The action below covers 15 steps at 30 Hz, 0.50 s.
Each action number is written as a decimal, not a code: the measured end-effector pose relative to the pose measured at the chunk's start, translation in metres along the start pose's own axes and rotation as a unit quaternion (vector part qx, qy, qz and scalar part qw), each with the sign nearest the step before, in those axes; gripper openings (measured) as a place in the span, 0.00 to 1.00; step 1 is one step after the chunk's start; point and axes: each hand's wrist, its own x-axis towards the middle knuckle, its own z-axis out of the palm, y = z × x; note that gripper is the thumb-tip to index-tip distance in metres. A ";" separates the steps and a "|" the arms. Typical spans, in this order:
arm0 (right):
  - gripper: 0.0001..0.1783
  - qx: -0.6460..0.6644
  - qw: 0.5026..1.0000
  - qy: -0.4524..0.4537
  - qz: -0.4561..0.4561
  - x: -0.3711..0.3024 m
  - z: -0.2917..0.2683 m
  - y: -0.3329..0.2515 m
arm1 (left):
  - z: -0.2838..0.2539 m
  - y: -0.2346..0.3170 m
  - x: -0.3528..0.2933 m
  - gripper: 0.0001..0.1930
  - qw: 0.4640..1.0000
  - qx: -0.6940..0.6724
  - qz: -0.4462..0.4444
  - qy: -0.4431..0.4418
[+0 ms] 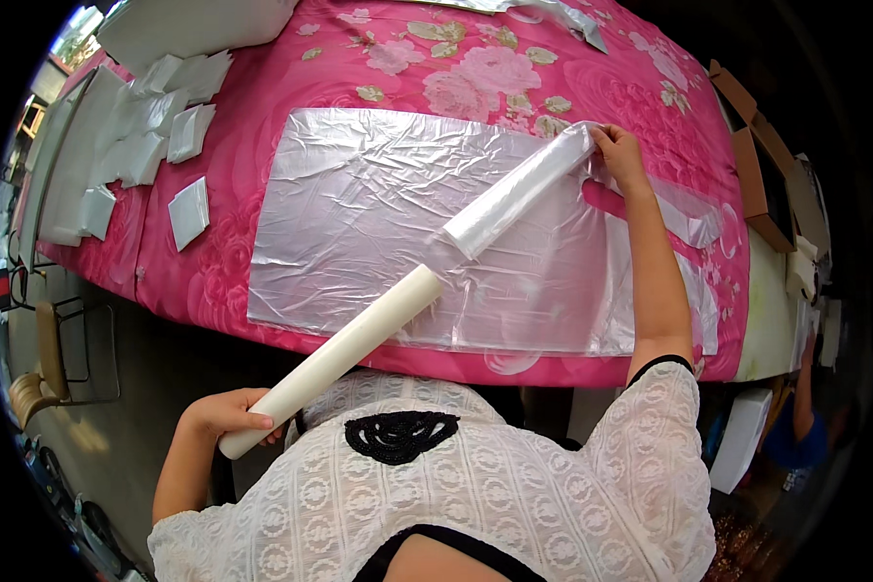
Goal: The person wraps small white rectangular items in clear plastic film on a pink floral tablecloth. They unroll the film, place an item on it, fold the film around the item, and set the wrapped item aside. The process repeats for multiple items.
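Holding a long cream roller at a slant, you have one hand at each end of it. Your left hand is closed around the bare lower end, close to your body and off the near edge of the table. Your right hand is stretched well out over the table, fingers pinched at the far end, where clear plastic film is wound around the roller.

The roller's long axis runs from lower left, near your chest, to upper right, across the flat plastic sheet spread on the pink flowered cloth. The wrapped end lies over the sheet's right part, just beside its cut-out handle opening; the bare end hangs clear of the table. Whether the wrapped end touches the sheet cannot be told.

The left hand is the nearer to you, the right the nearer to the film. White folded squares lie well apart on the left of the table, and brown cardboard boxes stand at the right edge
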 end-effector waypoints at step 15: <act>0.09 -0.012 0.966 -0.244 -0.083 -0.034 0.112 -0.057 | 0.039 0.141 0.138 0.31 0.475 0.711 0.504 0.122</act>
